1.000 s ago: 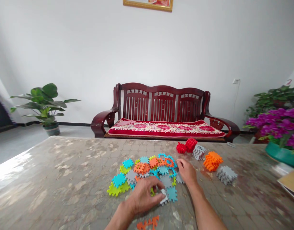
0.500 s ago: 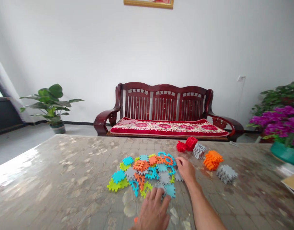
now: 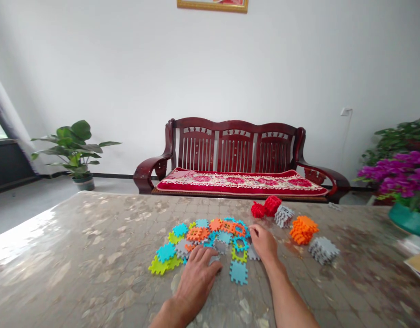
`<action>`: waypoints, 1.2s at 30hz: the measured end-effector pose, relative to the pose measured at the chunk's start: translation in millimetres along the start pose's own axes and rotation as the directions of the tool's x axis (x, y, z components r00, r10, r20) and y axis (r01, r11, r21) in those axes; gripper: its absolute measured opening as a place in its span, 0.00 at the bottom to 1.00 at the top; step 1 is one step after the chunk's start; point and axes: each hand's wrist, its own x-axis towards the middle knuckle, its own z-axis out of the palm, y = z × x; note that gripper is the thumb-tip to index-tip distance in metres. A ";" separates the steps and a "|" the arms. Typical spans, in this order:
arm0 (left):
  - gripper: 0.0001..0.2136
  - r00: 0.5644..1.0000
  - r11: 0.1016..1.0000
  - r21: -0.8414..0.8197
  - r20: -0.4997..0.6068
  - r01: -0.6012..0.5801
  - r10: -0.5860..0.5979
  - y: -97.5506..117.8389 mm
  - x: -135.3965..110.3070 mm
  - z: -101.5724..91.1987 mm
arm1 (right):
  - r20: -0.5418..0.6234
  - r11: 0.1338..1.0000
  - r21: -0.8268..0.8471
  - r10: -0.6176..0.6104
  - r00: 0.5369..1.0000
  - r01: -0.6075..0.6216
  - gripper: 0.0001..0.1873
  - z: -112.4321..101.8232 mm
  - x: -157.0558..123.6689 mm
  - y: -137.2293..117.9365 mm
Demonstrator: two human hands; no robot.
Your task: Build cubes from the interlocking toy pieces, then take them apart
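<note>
A spread of notched plastic puzzle tiles in blue, orange, lime green and grey lies on the table. My left hand rests palm down over the near side of the spread, fingers stretched out, covering several tiles. At the right edge of the spread is my right hand, its fingers curled in beside the blue and orange window-shaped tiles. Whatever those fingertips may hold is hidden. A grey tile shows partly below the right hand. Lime green tiles lie at the left end.
Right of my right hand stand an orange tile stack, a grey stack, another grey stack and red pieces. A flower pot is at the table's right side. Beyond the table stands a wooden bench.
My left hand has moved left and slightly away from me, and near-side tiles have shifted left with it. A blue tile and a green frame now show separately on the right. My right hand stays nearly in place.
</note>
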 end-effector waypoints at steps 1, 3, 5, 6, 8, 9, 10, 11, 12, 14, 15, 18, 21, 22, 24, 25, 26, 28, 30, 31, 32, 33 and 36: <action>0.08 1.000 1.000 0.003 -0.018 -0.011 0.011 -3.2 0.8 0.1 | -0.001 1.000 0.000 0.005 1.000 -0.005 0.17 0.5 0.3 0.3; 0.08 0.997 0.999 0.014 -0.058 -0.041 0.042 -6.5 2.4 0.1 | -0.002 1.000 0.012 0.009 1.000 -0.009 0.17 1.8 1.2 1.6; 0.07 0.992 0.997 0.033 -0.110 -0.064 0.068 -7.1 4.2 -2.1 | -0.020 0.999 0.050 0.000 1.000 0.001 0.17 3.6 2.5 3.9; 0.08 0.987 0.996 0.044 -0.141 -0.071 0.077 -7.5 5.3 -4.4 | -0.041 0.997 0.075 -0.002 0.999 0.005 0.18 4.6 3.2 5.5; 0.09 0.974 0.996 0.071 -0.215 -0.058 0.072 -10.9 7.5 -11.3 | -0.103 0.991 0.133 0.020 0.994 -0.007 0.19 6.7 4.8 9.3; 0.09 0.965 0.996 0.087 -0.256 -0.029 0.050 -14.6 8.2 -15.3 | -0.136 0.986 0.164 0.047 0.990 -0.024 0.19 7.7 5.6 11.5; 0.10 0.954 0.994 0.105 -0.298 0.015 0.018 -19.8 8.5 -19.0 | -0.164 0.979 0.197 0.077 0.983 -0.044 0.20 8.7 6.6 13.8; 0.10 0.940 0.989 0.125 -0.340 0.076 -0.029 -26.4 8.2 -22.0 | -0.187 0.969 0.239 0.106 0.977 -0.060 0.20 9.5 7.5 16.1; 0.10 0.922 0.978 0.146 -0.377 0.151 -0.087 -33.9 7.3 -24.0 | -0.203 0.957 0.283 0.129 0.971 -0.068 0.20 10.3 8.5 18.3; 0.11 0.872 0.931 0.172 -0.437 0.323 -0.222 -49.9 4.3 -24.2 | -0.224 0.932 0.357 0.159 0.962 -0.071 0.20 11.5 10.5 22.0; 0.12 0.843 0.894 0.176 -0.447 0.411 -0.299 -57.2 2.7 -22.7 | -0.233 0.922 0.382 0.168 0.958 -0.069 0.20 12.0 11.4 23.4; 0.15 0.737 0.745 0.183 -0.416 0.642 -0.533 -71.6 -0.1 -15.8 | -0.259 0.911 0.407 0.181 0.949 -0.063 0.22 13.4 13.7 26.0; 0.18 0.677 0.647 0.208 -0.302 0.734 -0.671 -73.6 1.8 -13.1 | -0.274 0.910 0.407 0.199 0.941 -0.074 0.24 15.7 15.4 27.6; 0.18 0.680 0.645 0.215 -0.243 0.733 -0.692 -72.5 3.2 -13.7 | -0.280 0.914 0.399 0.202 0.939 -0.077 0.25 16.7 15.9 28.0; 0.17 0.698 0.668 0.215 -0.121 0.713 -0.706 -69.6 6.1 -16.4 | -0.301 0.926 0.370 0.198 0.933 -0.077 0.29 18.5 16.9 28.7; 0.17 0.708 0.683 0.210 -0.072 0.700 -0.703 -68.1 7.5 -17.9 | -0.315 0.935 0.347 0.193 0.929 -0.076 0.31 19.3 17.7 28.7; 0.16 0.717 0.697 0.203 -0.039 0.688 -0.696 -66.9 8.7 -19.2 | -0.332 0.944 0.320 0.187 0.925 -0.076 0.33 19.8 18.6 28.5; 0.16 0.730 0.714 0.194 -0.019 0.673 -0.683 -65.3 10.5 -20.8 | -0.361 0.963 0.255 0.176 0.916 -0.085 0.36 20.2 21.5 26.9; 0.15 0.735 0.719 0.190 -0.019 0.668 -0.678 -64.3 11.7 -21.1 | -0.380 0.978 0.186 0.161 0.911 -0.095 0.38 19.7 25.7 23.7; 0.15 0.735 0.719 0.189 -0.016 0.668 -0.678 -63.9 12.1 -21.0 | -0.385 0.983 0.155 0.152 0.910 -0.099 0.40 19.2 28.3 21.7; 0.15 0.734 0.720 0.188 -0.011 0.668 -0.679 -63.6 12.3 -20.8 | -0.386 0.986 0.129 0.144 0.911 -0.101 0.41 18.6 31.1 19.6; 0.15 0.734 0.720 0.188 -0.006 0.668 -0.679 -63.2 12.5 -20.7 | -0.384 0.989 0.107 0.139 0.913 -0.105 0.41 17.9 34.0 17.4; 0.16 0.738 0.727 0.181 0.006 0.663 -0.675 -62.4 12.8 -20.4 | -0.360 0.989 0.057 0.147 0.921 -0.136 0.42 16.0 42.5 11.3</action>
